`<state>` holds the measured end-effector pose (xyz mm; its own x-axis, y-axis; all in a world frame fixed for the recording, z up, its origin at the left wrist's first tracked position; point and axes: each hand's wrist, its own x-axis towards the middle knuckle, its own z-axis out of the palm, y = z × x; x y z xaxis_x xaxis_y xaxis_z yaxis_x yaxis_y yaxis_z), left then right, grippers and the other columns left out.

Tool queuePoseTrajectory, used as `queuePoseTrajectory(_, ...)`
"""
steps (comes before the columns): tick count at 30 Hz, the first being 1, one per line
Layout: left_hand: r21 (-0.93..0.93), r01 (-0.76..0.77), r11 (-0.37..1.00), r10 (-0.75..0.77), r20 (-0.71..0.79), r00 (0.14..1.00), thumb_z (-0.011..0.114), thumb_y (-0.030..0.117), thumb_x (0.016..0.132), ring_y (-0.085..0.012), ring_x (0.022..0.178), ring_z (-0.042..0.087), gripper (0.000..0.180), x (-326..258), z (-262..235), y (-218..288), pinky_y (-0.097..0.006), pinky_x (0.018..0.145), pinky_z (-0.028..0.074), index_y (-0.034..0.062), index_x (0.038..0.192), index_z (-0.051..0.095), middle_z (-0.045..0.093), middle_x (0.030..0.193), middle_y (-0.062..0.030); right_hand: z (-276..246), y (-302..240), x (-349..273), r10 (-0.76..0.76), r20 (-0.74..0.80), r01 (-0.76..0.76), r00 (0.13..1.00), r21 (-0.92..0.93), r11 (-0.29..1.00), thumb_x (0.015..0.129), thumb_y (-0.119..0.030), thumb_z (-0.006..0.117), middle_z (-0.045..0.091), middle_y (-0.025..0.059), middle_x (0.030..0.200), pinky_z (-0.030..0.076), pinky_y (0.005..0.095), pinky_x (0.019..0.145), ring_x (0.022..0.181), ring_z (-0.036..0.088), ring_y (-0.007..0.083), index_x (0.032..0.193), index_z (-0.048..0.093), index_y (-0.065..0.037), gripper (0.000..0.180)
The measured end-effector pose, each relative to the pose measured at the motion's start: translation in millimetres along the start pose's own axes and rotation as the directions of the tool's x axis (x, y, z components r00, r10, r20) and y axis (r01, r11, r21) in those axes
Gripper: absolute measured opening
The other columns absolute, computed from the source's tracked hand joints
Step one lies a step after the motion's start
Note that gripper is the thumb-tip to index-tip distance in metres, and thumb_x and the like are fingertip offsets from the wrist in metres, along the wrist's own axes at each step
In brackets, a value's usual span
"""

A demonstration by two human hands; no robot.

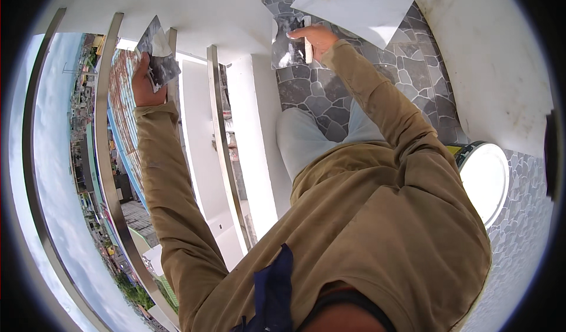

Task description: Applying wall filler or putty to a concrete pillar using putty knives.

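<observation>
From the head view, I take the white sheet over the stone floor as my landmark. Just left of it, the right hand has its fingers wrapped on the pale handle of a flat steel trowel, whose smeared blade reaches to the edge of the white wall; whether blade and wall actually touch, I can't tell. Well to the left of the sheet, near the metal railing, the left hand grasps a dark plate carrying white paste, thumb on its face, the other fingers mostly hidden. Far below and right of the sheet stands a round white-topped container. To do this spreading well, I'd judge, the trowel wants a slight tilt, even pressure and long, steady strokes, with little paste loaded at once. The plate looks steeply tipped, so levelling it and bringing it nearer the trowel should guard against drips.
</observation>
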<state>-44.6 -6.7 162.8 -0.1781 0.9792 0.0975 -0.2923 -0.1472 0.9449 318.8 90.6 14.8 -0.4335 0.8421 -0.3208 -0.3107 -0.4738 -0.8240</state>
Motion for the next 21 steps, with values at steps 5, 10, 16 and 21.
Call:
queuePoseTrajectory(5,-0.035,-0.134,0.990,0.127,-0.150,0.981,0.047,0.019,0.092,-0.0213,0.099,0.057,0.028,-13,23,2,-0.033,0.086,0.047,-0.0018,0.111,0.053,0.058,0.111,-0.0094,7,10,51,0.043,-0.089,-0.055,0.995,-0.144,0.988,0.068,-0.015,0.072,0.056,0.0142,0.102,0.041,0.0361,0.081,0.091,0.052,0.0218,0.099,0.055,0.006,0.041)
queuePoseTrajectory(10,-0.248,-0.205,0.947,0.119,-0.321,0.940,0.046,0.018,0.089,-0.0165,0.062,0.049,0.022,8,-6,-4,-0.026,0.053,0.039,-0.0011,0.098,0.055,0.058,0.080,-0.0106,1,31,95,0.135,-0.091,-0.138,0.987,-0.022,0.990,0.070,-0.012,0.070,0.058,0.0122,0.092,0.045,0.0390,0.074,0.082,0.056,0.0230,0.098,0.054,0.005,0.036)
queuePoseTrajectory(16,-0.424,-0.077,0.903,0.087,0.006,0.996,0.046,0.017,0.086,-0.0152,0.051,0.036,0.020,-6,-26,8,-0.026,0.048,0.030,-0.0023,0.083,0.052,0.047,0.065,-0.0094,22,56,151,-0.021,-0.116,-0.010,0.993,-0.258,0.966,0.069,-0.012,0.069,0.057,0.0120,0.083,0.046,0.0375,0.059,0.070,0.056,0.0208,0.086,0.057,0.004,0.026)
queuePoseTrajectory(21,-0.490,-0.041,0.871,0.126,0.141,0.982,0.049,0.013,0.084,-0.0117,0.053,0.038,0.023,7,-26,-7,-0.023,0.049,0.032,-0.0060,0.097,0.052,0.049,0.069,-0.0084,-22,72,239,-0.214,0.235,0.281,0.948,-0.934,0.219,0.069,-0.016,0.064,0.060,0.0105,0.071,0.048,0.0391,0.054,0.065,0.060,0.0215,0.085,0.063,-0.006,0.019)
